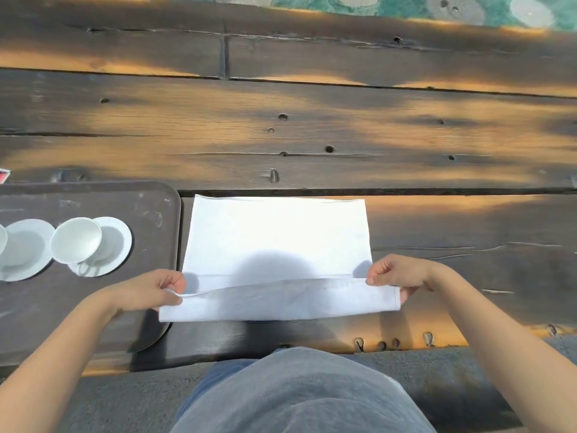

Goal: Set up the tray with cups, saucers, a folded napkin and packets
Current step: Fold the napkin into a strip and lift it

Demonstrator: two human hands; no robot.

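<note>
Head view looked straight down on a white napkin [278,239] spread flat on the wooden bench [312,132], close to its near edge and just right of a dark tray [150,207] at the bench's near left corner. The left hand [156,290] pinched the napkin's near left corner and the right hand [396,275] pinched its near right corner, thumbs on top, both clenched on cloth and lifting the near hem clear of the bench so a shallow roll of fabric sagged between them. The lifted left corner overlapped the tray's right rim.

On the tray stood a cup [76,240] on a saucer [107,245], with a second saucer [26,248] beside it toward the tray's left; a second cup was cut off at the left border. A red-and-white packet [3,175] showed only as a sliver beyond the tray's far edge.

The step in hand appeared to be the first fold. To do it well, both corners would need to travel together toward the far edge of the bench, kept taut enough that the middle sag flattened, then be laid squarely on the far corners before the crease was pressed. The far hem already looked slightly uneven, so matching edges rather than corners alone seemed wise.
</note>
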